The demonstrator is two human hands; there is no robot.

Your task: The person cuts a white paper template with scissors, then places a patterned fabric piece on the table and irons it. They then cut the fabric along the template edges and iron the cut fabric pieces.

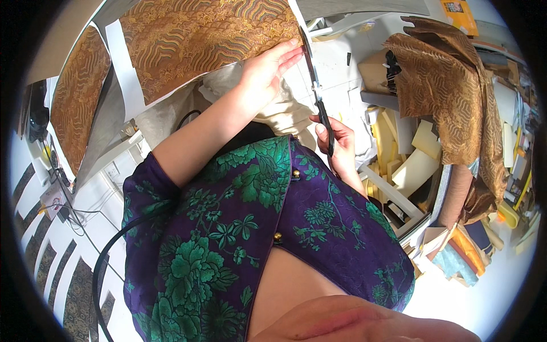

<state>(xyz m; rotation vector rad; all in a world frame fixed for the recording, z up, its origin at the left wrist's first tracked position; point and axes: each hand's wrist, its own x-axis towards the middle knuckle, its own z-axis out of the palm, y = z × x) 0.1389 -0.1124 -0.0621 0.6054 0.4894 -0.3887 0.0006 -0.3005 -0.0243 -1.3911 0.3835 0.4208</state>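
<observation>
A brown and gold wave-patterned fabric (188, 48) with white strips along its sides spreads across the top of the view. At its lower right corner my left hand (263, 71) pinches the edge, thumb on top and fingers along the border. My right hand (340, 145) is closed round the black handles of long scissors (317, 91). Their blades point up and away along the fabric's white right edge, close to my left fingertips. How far the blades are apart is hard to make out.
Another patterned piece (80, 97) lies at the left. To the right, brown fabric (439, 97) hangs over a bin holding yellow and white offcuts (419, 165). Cables (71, 211) run across the left side, where dark strips (85, 290) lie on the white tiled floor.
</observation>
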